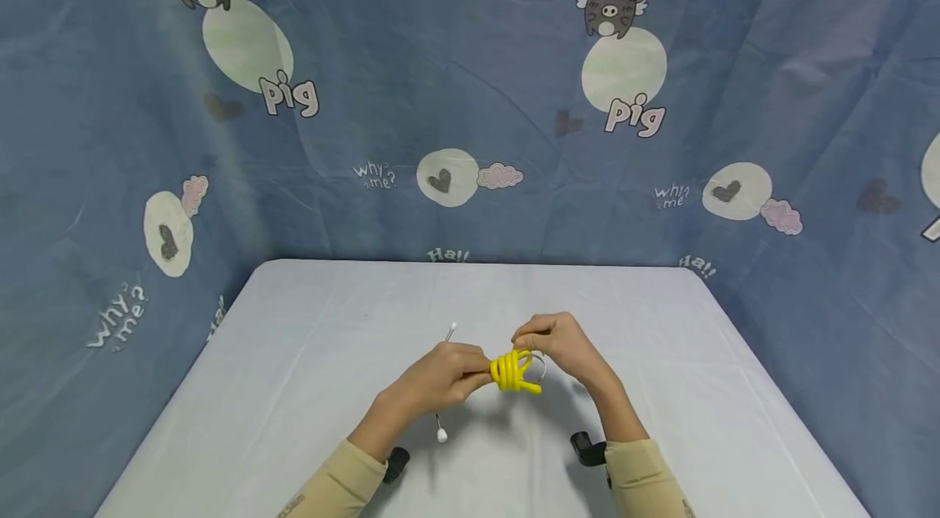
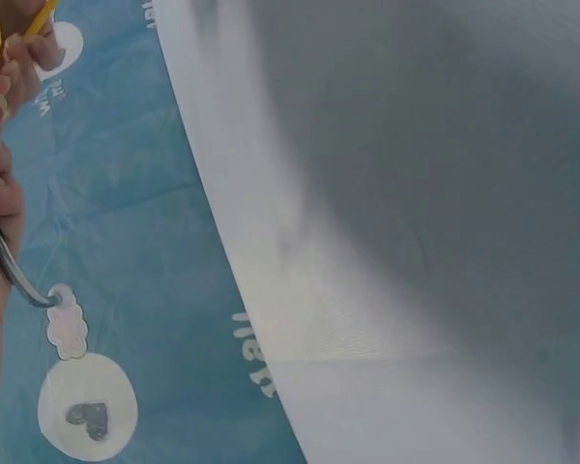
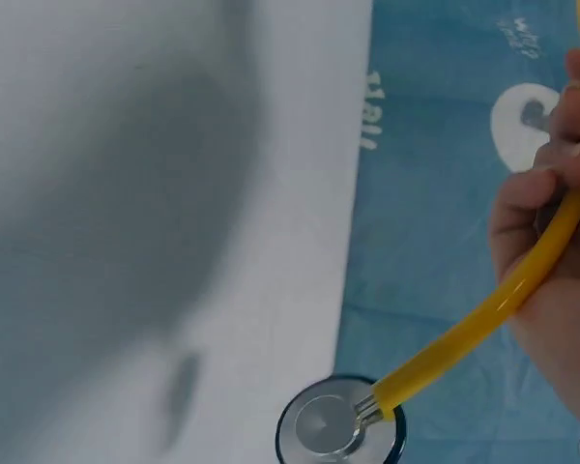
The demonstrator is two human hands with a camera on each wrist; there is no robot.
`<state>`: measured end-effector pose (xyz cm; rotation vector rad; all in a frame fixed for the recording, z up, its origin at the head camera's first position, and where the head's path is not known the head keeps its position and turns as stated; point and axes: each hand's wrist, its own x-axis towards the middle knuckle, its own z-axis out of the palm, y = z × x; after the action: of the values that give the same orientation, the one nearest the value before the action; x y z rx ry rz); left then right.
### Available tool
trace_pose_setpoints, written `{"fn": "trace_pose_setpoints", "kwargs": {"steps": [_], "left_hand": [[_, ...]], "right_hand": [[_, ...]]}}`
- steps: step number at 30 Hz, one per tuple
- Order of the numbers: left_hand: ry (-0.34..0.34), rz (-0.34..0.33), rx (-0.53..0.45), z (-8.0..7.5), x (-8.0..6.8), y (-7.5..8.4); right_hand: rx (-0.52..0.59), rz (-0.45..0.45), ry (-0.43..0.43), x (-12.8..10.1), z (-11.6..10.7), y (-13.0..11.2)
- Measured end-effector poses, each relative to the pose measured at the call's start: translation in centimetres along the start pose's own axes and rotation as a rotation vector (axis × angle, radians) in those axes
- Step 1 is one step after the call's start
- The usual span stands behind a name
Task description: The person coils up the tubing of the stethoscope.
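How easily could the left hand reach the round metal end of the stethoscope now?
Probably not easily. The left hand grips the coiled yellow tube, and so does the right hand. The metal end hangs free near the right hand, so the left would have to let go first.

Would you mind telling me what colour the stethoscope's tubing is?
The tubing is bright yellow, clearest in the right wrist view, running to the silver chest piece.
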<state>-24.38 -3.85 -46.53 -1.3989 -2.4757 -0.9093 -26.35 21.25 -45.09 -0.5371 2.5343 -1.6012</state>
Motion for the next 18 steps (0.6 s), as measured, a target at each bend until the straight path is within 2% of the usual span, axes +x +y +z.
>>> {"fn": "trace_pose_setpoints", "kwargs": {"steps": [7, 12, 15, 18], "left_hand": [[0.023, -0.002, -0.064, 0.1, -0.1, 0.0], [0.093, -0.004, -0.05, 0.3, -0.2, -0.1], [0.148, -0.038, -0.048, 0.3, -0.1, -0.1], [0.18, -0.099, -0.055, 0.4, -0.1, 0.2]], "right_hand": [[0.031, 0.038, 0.02, 0.1, 0.6, 1.2], [0.112, 0.054, 0.016, 0.0, 1.3, 1.7], [0.188, 0.068, 0.002, -0.2, 1.6, 1.7], [0.235, 0.072, -0.006, -0.4, 1.9, 1.7]]}}
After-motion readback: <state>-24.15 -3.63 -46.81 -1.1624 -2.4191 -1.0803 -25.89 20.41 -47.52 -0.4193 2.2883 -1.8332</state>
